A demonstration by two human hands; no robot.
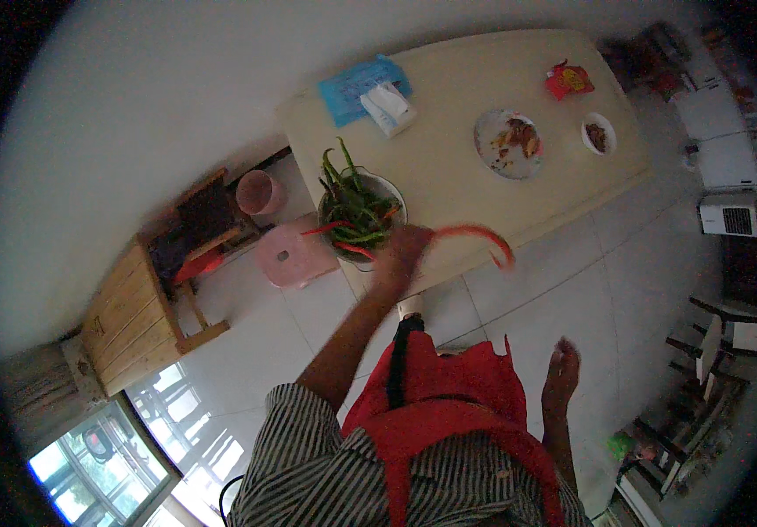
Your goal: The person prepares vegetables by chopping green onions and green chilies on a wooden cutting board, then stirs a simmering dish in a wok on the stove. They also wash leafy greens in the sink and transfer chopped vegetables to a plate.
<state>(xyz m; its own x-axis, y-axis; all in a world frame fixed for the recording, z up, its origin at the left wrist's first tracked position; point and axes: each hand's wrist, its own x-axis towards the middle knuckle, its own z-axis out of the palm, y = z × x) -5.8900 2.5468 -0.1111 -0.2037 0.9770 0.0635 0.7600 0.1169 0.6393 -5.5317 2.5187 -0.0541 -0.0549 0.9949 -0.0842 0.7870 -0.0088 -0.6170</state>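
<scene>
My left hand point(403, 260), blurred, is closed on a long curved red chili pepper point(477, 232) that sticks out to the right past the table's near edge. Just beyond that hand, a bowl point(399, 188) with a pale rim stands at the table's left end. It is heaped with green chili peppers point(355, 207) and a few red ones, some poking over the rim. The wrist overlaps the bowl's near side in this view. My right hand point(563, 365) hangs low at my side over the tiled floor, with nothing visible in it; its fingers are loosely bent.
On the cream table point(451, 178) are a blue plastic package point(345, 92), a tissue pack point(388, 109), a plate with food remains point(510, 146), a small bowl point(598, 134) and a red packet point(568, 79). A pink stool point(296, 253), pink bin point(259, 192) and wooden chair point(134, 316) stand left.
</scene>
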